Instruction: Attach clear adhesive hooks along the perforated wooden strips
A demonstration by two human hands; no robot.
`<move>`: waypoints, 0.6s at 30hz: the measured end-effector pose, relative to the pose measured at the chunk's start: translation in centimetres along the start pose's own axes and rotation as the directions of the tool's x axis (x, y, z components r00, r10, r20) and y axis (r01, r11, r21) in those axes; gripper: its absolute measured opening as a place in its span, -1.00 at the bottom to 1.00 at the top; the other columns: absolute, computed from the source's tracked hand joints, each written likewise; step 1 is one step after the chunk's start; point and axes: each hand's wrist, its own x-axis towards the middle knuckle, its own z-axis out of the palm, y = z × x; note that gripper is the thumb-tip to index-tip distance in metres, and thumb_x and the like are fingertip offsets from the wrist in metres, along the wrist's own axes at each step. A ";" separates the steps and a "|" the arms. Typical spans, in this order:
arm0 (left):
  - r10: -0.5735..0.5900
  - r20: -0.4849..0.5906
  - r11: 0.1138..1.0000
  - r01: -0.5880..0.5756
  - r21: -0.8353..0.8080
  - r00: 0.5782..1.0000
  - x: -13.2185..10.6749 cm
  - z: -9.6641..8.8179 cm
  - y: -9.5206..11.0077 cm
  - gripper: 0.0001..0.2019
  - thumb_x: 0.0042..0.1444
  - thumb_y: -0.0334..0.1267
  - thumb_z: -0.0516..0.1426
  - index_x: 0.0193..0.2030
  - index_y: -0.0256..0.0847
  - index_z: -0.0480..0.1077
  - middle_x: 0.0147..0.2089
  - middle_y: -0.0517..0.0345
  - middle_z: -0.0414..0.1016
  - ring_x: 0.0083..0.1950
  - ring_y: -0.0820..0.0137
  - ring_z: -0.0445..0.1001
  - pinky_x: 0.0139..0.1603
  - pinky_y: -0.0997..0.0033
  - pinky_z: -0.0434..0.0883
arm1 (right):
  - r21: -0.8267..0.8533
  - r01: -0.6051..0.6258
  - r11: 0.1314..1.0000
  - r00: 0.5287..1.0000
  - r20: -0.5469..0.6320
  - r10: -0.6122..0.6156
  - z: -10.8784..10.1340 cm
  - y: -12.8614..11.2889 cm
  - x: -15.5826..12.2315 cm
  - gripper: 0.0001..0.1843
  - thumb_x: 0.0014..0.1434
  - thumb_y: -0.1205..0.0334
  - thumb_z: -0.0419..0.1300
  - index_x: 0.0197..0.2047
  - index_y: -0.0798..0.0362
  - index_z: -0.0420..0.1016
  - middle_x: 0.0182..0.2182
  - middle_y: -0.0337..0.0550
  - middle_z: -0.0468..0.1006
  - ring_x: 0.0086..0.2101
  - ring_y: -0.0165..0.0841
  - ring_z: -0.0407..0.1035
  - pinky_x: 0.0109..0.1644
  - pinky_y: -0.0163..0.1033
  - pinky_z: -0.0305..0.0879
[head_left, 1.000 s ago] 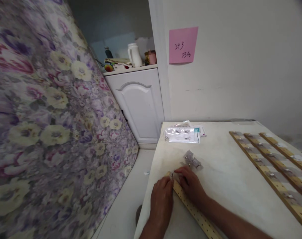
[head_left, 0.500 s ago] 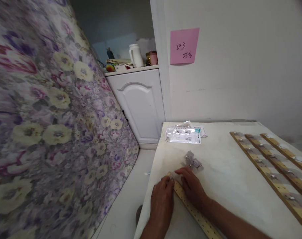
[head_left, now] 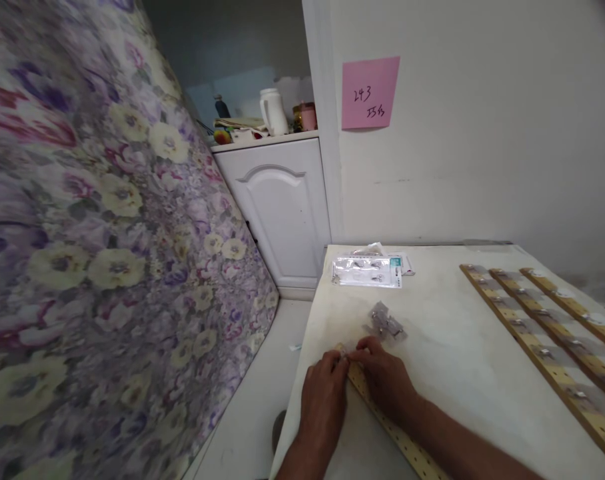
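A long, narrow wooden strip with rows of small holes (head_left: 405, 441) lies slantwise on the table, its far end between my hands. My left hand (head_left: 324, 395) is closed at that far end, fingertips pressed on the strip's edge. My right hand (head_left: 383, 375) bends over the strip from the other side. Its thumb and fingers are pinched together close to the left fingertips, at a small clear piece that is too tiny and covered to name. Just beyond the right hand sits a little heap of small clear plastic packets (head_left: 385, 321) with shiny bits inside.
Several finished-looking wooden strips (head_left: 518, 325) with clear packets along them lie at the right. Flat printed plastic packages (head_left: 366, 272) rest near the table's far left corner. A floral curtain (head_left: 122, 253) hangs left; a white cabinet (head_left: 285, 207) stands behind.
The fingers of my right hand have drawn in from a more stretched pose to a pinch beside my left fingertips. My left hand and the strip have hardly moved.
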 end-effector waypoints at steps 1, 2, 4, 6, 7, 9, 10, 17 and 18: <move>-0.006 0.001 1.000 0.006 -0.019 1.000 0.0 -0.1 0.0 -0.65 0.18 -0.41 -0.05 0.01 -0.05 0.41 0.03 0.06 0.45 -0.03 0.28 0.41 -0.08 0.28 0.31 | 0.000 0.003 1.000 1.000 0.003 -0.003 0.0 0.1 0.0 -0.67 0.18 0.34 -0.01 -0.12 -0.14 0.50 -0.13 -0.14 0.42 -0.33 -0.39 0.44 -0.24 -0.31 0.32; -0.013 0.004 0.999 0.013 -0.046 1.000 -0.1 -0.2 -0.1 -0.65 0.18 -0.41 -0.06 0.01 -0.05 0.41 0.04 0.06 0.45 -0.02 0.27 0.42 -0.06 0.27 0.32 | 0.014 0.010 1.000 1.000 -0.003 -0.010 0.1 0.2 -0.1 -0.67 0.19 0.34 -0.01 -0.11 -0.13 0.49 -0.13 -0.13 0.42 -0.32 -0.38 0.44 -0.23 -0.30 0.33; -0.035 0.011 0.992 0.036 -0.117 0.999 -0.3 -0.3 -0.2 -0.65 0.19 -0.38 -0.07 0.02 -0.05 0.41 0.07 0.06 0.44 0.01 0.25 0.42 -0.03 0.23 0.34 | 0.073 0.035 0.997 0.998 -0.051 -0.031 0.2 0.6 -0.2 -0.66 0.20 0.34 -0.03 -0.05 -0.09 0.45 -0.15 -0.11 0.43 -0.29 -0.36 0.43 -0.20 -0.28 0.34; -0.066 0.016 0.979 0.068 -0.192 0.998 -0.6 -0.4 -0.3 -0.65 0.18 -0.34 -0.05 0.04 -0.05 0.40 0.10 0.05 0.43 0.05 0.23 0.41 0.01 0.19 0.35 | 0.150 0.061 0.987 0.991 -0.130 -0.041 0.5 1.0 -0.3 -0.67 0.22 0.35 -0.06 -0.03 -0.03 0.42 -0.20 -0.10 0.45 -0.27 -0.34 0.42 -0.18 -0.26 0.35; -0.073 0.015 0.972 0.075 -0.224 0.997 -0.8 -0.5 -0.4 -0.65 0.17 -0.34 -0.04 0.04 -0.05 0.39 0.12 0.04 0.41 0.07 0.23 0.40 0.04 0.18 0.35 | 0.186 0.071 0.980 0.984 -0.172 -0.039 0.5 1.2 -0.3 -0.68 0.23 0.35 -0.07 -0.04 -0.01 0.42 -0.23 -0.10 0.46 -0.27 -0.34 0.41 -0.18 -0.26 0.35; -0.060 -0.003 0.961 0.057 -0.271 0.998 -1.0 -0.8 -0.4 -0.65 0.14 -0.38 -0.04 0.01 -0.06 0.40 0.15 0.05 0.37 0.09 0.25 0.38 0.05 0.20 0.35 | 0.244 0.086 0.966 0.971 -0.239 -0.026 0.5 1.3 -0.3 -0.72 0.24 0.32 -0.07 -0.10 0.01 0.43 -0.28 -0.11 0.47 -0.28 -0.33 0.40 -0.18 -0.25 0.34; -0.046 -0.025 0.955 0.037 -0.295 0.999 -1.0 -1.0 -0.4 -0.65 0.12 -0.41 -0.05 -0.03 -0.07 0.42 0.14 0.05 0.37 0.07 0.28 0.39 0.04 0.23 0.35 | 0.263 0.085 0.961 0.964 -0.267 -0.012 0.3 1.4 -0.2 -0.74 0.24 0.31 -0.05 -0.12 0.01 0.43 -0.29 -0.11 0.47 -0.28 -0.32 0.40 -0.18 -0.25 0.34; -0.213 -0.292 0.836 0.019 -0.548 0.932 0.0 -2.4 -1.2 -0.78 0.05 -0.47 -0.11 -0.38 -0.17 0.32 -0.31 0.16 0.33 -0.25 0.40 0.36 -0.22 0.43 0.32 | 0.288 -0.130 0.949 0.889 -0.390 0.240 -3.1 3.8 0.5 -0.80 0.19 0.16 0.04 -0.25 0.04 0.42 -0.44 -0.18 0.47 -0.44 -0.35 0.32 -0.34 -0.26 0.27; -0.223 -0.292 0.816 0.015 -0.578 0.930 0.0 -2.3 -1.2 -0.79 0.06 -0.46 -0.10 -0.39 -0.17 0.30 -0.34 0.18 0.32 -0.29 0.41 0.35 -0.25 0.45 0.31 | 0.291 -0.158 0.944 0.870 -0.412 0.273 -3.6 4.5 0.5 -0.79 0.18 0.14 0.04 -0.26 0.05 0.42 -0.44 -0.18 0.47 -0.45 -0.34 0.32 -0.34 -0.26 0.27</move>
